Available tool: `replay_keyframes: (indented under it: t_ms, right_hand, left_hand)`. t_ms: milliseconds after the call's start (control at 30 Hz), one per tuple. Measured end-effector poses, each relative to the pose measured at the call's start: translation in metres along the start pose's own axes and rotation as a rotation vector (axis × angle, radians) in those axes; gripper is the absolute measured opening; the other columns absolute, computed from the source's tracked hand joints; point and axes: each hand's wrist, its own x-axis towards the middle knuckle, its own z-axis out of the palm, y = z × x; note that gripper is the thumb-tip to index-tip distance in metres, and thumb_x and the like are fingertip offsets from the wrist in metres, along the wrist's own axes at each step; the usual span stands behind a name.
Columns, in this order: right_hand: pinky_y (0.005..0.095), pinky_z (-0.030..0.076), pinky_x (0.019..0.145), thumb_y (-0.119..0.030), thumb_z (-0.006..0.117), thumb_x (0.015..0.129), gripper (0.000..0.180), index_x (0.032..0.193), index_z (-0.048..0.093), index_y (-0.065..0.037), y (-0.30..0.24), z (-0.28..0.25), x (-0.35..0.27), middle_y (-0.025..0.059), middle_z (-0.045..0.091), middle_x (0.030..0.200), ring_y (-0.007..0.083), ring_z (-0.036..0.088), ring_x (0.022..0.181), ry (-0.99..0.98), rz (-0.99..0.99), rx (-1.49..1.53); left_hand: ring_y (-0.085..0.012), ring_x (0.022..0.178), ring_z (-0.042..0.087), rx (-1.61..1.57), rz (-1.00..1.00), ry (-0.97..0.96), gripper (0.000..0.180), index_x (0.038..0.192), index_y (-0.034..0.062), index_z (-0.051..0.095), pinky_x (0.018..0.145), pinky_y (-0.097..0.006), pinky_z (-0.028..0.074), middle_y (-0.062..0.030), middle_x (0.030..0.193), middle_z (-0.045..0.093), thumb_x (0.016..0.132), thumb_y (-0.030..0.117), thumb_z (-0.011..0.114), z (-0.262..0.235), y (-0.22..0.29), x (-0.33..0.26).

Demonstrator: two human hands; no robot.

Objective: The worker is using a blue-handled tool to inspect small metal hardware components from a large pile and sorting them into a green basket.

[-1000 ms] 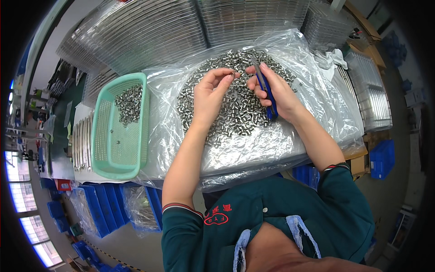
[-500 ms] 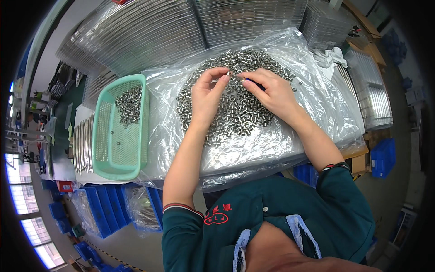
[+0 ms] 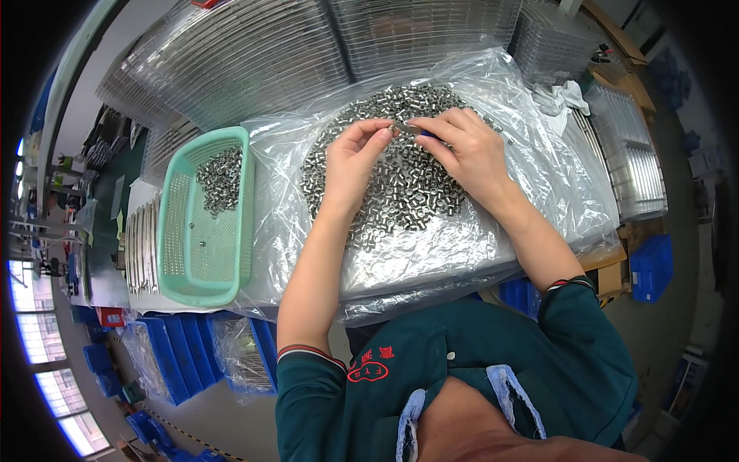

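Over a pile of small shiny metal fittings [image 3: 404, 189] my two hands meet near its middle. Between the thumb and fingertips of my left hand [image 3: 350, 165] is one small metal fitting [image 3: 393, 129]. My right hand [image 3: 473, 158] grips a small tool with a blue handle [image 3: 428, 134]; its thin metal tip points left and is at the fitting, though whether it touches cannot be made out. The pile lies on a clear plastic sheet [image 3: 477, 246]. To the left stands a light green plastic basket [image 3: 245, 223] with similar small metal parts heaped in its far end.
Stacked clear plastic trays [image 3: 239, 61] line the back of the table, with more trays [image 3: 627, 154] at the right. A white cloth [image 3: 560, 100] lies at the back right. Blue bins [image 3: 173, 358] stand below the table's front edge, left; another blue bin [image 3: 650, 269] is right.
The fingers of my right hand have shifted slightly around the tool, with the hand turned a little and the blue handle less exposed. My left hand stays nearly in place, still pinching the fitting.
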Motion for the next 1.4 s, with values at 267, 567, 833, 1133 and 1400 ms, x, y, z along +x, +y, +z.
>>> replay_keyframes:
  t_ms: [267,567,833,1133,1400]
  right_hand:
    - [0.0179,0.040,0.052,-0.024,0.046,0.092,0.030,0.112,0.056,-0.003,-0.002,0.000,0.000,-0.0018,0.052,0.075,0.0029,0.047,0.061,-0.163,0.564,1.047]
    - [0.0120,0.027,0.039,-0.028,0.051,0.089,0.030,0.105,0.055,-0.002,-0.005,0.003,-0.003,-0.0043,0.047,0.069,-0.0013,0.036,0.049,-0.270,0.924,1.512]
    - [0.0126,0.024,0.037,-0.024,0.055,0.087,0.025,0.100,0.055,-0.003,-0.008,0.006,-0.003,-0.0062,0.046,0.065,-0.0020,0.033,0.046,-0.375,1.008,1.517]
    - [0.0126,0.025,0.035,-0.029,0.056,0.087,0.022,0.083,0.052,-0.008,-0.004,0.013,-0.006,-0.0054,0.046,0.065,-0.0022,0.034,0.045,-0.408,1.047,1.521]
    - [0.0127,0.025,0.033,-0.024,0.045,0.093,0.021,0.092,0.051,-0.004,0.001,0.008,-0.002,-0.0049,0.042,0.063,-0.0010,0.031,0.043,-0.429,1.204,1.844]
  left_hand:
    - [-0.0145,0.090,0.058,-0.349,-0.251,-0.048,0.021,0.105,0.0051,0.055,0.073,-0.026,0.047,-0.0046,0.094,0.062,0.086,0.015,0.056,-0.009,-0.001,0.002]
    - [-0.0148,0.090,0.058,-0.454,-0.255,-0.102,0.022,0.107,0.0092,0.053,0.074,-0.028,0.047,-0.0047,0.095,0.061,0.086,0.015,0.056,-0.011,0.000,0.002]
    - [-0.0128,0.094,0.055,-0.146,0.000,-0.081,0.034,0.114,0.0071,0.050,0.079,-0.026,0.043,-0.0061,0.099,0.060,0.081,0.009,0.061,0.004,0.009,-0.003]
    - [-0.0134,0.088,0.057,0.729,0.549,-0.024,0.038,0.114,0.0058,0.051,0.073,-0.027,0.045,-0.0062,0.097,0.061,0.079,0.008,0.063,0.010,0.001,-0.008]
    - [-0.0085,0.080,0.054,0.238,0.228,0.045,0.017,0.100,0.0013,0.059,0.071,-0.022,0.043,-0.0027,0.082,0.058,0.084,0.007,0.058,-0.015,0.001,-0.010]
